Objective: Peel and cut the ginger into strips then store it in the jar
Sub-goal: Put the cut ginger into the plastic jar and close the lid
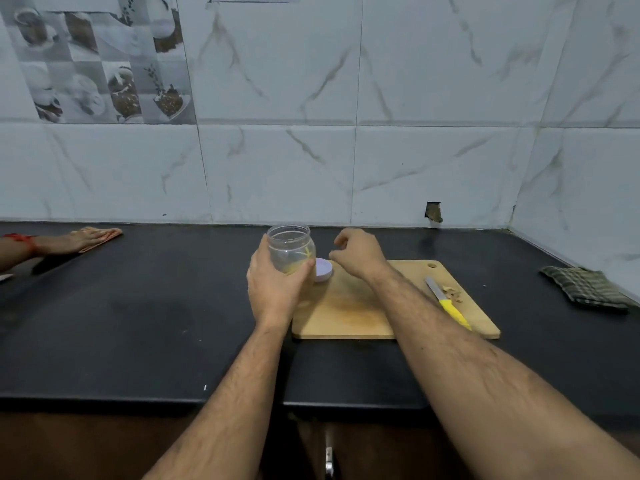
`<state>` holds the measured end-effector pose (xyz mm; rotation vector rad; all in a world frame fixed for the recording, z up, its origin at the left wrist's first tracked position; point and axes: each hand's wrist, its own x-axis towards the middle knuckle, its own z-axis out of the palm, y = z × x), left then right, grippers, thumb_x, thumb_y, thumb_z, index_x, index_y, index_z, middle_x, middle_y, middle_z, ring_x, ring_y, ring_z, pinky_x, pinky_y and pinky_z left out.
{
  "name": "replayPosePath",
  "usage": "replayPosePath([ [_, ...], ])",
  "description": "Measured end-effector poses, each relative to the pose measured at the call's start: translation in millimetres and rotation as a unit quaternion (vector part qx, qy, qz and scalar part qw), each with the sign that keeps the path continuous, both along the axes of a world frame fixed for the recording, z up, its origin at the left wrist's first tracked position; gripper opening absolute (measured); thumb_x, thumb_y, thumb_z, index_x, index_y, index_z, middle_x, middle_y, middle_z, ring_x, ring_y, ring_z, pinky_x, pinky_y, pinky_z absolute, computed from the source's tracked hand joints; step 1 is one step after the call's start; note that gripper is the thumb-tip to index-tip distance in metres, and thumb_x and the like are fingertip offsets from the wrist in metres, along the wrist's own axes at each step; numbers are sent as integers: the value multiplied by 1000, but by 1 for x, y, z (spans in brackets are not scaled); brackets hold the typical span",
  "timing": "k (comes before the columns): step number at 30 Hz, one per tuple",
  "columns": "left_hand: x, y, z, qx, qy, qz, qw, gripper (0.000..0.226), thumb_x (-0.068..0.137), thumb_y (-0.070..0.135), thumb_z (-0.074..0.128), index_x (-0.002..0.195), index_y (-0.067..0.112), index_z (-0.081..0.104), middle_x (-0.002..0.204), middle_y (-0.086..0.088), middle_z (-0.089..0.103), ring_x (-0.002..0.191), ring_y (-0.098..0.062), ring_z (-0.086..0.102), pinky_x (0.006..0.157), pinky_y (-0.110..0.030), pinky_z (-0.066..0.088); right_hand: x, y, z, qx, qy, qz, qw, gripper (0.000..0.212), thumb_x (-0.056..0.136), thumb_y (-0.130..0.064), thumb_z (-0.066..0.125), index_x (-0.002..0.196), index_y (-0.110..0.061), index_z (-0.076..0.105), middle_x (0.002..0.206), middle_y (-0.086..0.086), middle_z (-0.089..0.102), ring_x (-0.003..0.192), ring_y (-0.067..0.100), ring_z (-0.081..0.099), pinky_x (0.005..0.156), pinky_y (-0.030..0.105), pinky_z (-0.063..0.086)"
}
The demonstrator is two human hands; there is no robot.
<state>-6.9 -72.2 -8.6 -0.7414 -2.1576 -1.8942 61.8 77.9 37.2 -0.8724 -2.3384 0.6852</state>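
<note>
Left hand (275, 289) wrapped round clear glass jar (291, 249), upright at left edge of wooden cutting board (349, 313); ginger strips (298, 266) inside. Right hand (358, 254) above board, fingers curled, holding nothing visible. White lid (323, 270) beside jar. Yellow-handled knife (448, 304) and peelings (453, 292) on board's right.
</note>
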Motion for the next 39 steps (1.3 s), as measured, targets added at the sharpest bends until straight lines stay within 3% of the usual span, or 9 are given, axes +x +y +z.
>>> replayPosePath([
  [6, -14, 4, -13, 5, -20, 29, 999, 87, 66, 50, 81, 143, 35, 43, 134, 8, 54, 129, -16, 48, 105, -42, 43, -46, 4, -31, -21, -100, 71, 992, 71, 83, -25, 71, 147, -16, 41, 140, 13, 49, 127, 31, 49, 100, 35, 44],
  [12, -18, 6, -16, -9, -17, 29, 999, 89, 67, 52, 80, 145, 34, 41, 137, 7, 52, 131, -17, 45, 107, -44, 42, -56, 13, -33, -35, -108, 97, 989, 68, 85, -28, 71, 145, -12, 44, 144, 9, 52, 128, 26, 51, 94, 27, 40],
  [16, -14, 6, -17, -22, -9, 7, 1000, 88, 68, 53, 79, 145, 35, 41, 137, 7, 52, 131, -16, 45, 107, -41, 41, -37, 23, -22, -23, -144, 54, 988, 87, 75, -35, 82, 147, -8, 39, 146, 10, 48, 130, 28, 49, 101, 37, 46],
  [20, -5, 5, -16, -26, -11, -25, 999, 86, 71, 46, 82, 146, 34, 41, 141, 8, 50, 134, -14, 43, 103, -28, 37, -3, 32, -9, -8, -221, -13, 975, 59, 72, -39, 85, 112, -6, 57, 117, 9, 59, 102, 26, 59, 69, 32, 47],
  [25, 22, 13, -8, -52, 19, -92, 994, 91, 68, 45, 82, 148, 35, 39, 145, 7, 48, 136, -12, 42, 106, -26, 34, 36, 36, -2, -41, -166, -50, 984, 13, 86, -5, 67, 99, -2, 64, 104, 13, 69, 93, 28, 65, 81, 38, 55],
  [29, 37, 17, -12, -58, 0, -105, 993, 98, 59, 60, 74, 147, 38, 38, 144, 9, 48, 136, -11, 44, 111, -40, 41, 52, 29, 2, -51, -161, -44, 985, 16, 89, -14, 67, 102, -5, 62, 100, 10, 67, 89, 25, 63, 75, 39, 54],
  [33, 35, 14, -18, -52, -3, -94, 994, 94, 67, 48, 83, 149, 35, 38, 146, 10, 47, 137, -10, 42, 112, -36, 38, 48, 19, -9, -50, -198, -40, 978, 17, 90, -18, 68, 82, -12, 54, 87, 6, 61, 80, 23, 58, 58, 29, 42],
  [36, 35, 15, -21, -60, 4, -91, 994, 95, 68, 49, 82, 150, 35, 35, 146, 10, 46, 138, -10, 40, 109, -31, 37, 45, 14, -15, -34, -202, -75, 976, 3, 90, -7, 55, 91, -7, 58, 88, 9, 63, 80, 26, 61, 55, 29, 42],
  [39, 35, 17, -23, -65, 12, -90, 994, 97, 69, 49, 83, 151, 35, 33, 146, 9, 46, 138, -10, 40, 104, -25, 34, 47, 19, -15, -37, -170, -95, 980, 12, 88, -5, 50, 97, -7, 58, 93, 9, 61, 84, 28, 58, 61, 29, 42],
])
